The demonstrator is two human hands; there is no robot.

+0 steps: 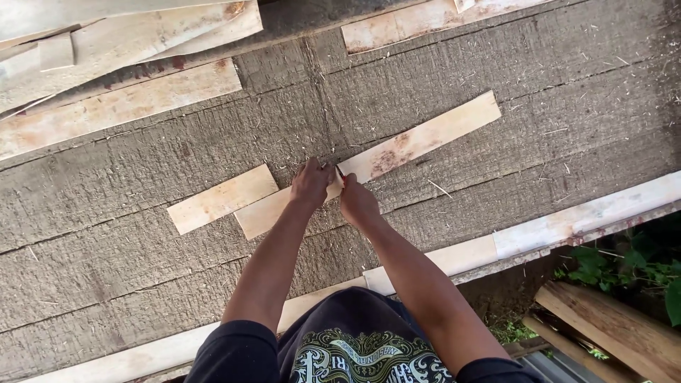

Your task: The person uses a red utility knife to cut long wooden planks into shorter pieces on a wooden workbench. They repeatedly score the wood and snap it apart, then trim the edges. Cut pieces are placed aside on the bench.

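A long pale wooden strip (pixel 418 142) lies slanted across a rough grey plank bench (pixel 142 234). My left hand (pixel 311 184) presses down on the strip near its middle. My right hand (pixel 357 201) is right beside it, fingers closed on a small thin tool (pixel 340 172), likely a pencil, whose tip touches the strip. A shorter pale strip (pixel 221 198) lies just left of my left hand, apart from it.
Several pale boards (pixel 120 42) are stacked at the bench's far left, another board (pixel 411 21) at the top. A pale edge rail (pixel 567 223) runs along the near side. Below right are green plants (pixel 638 266) and loose planks (pixel 610 333).
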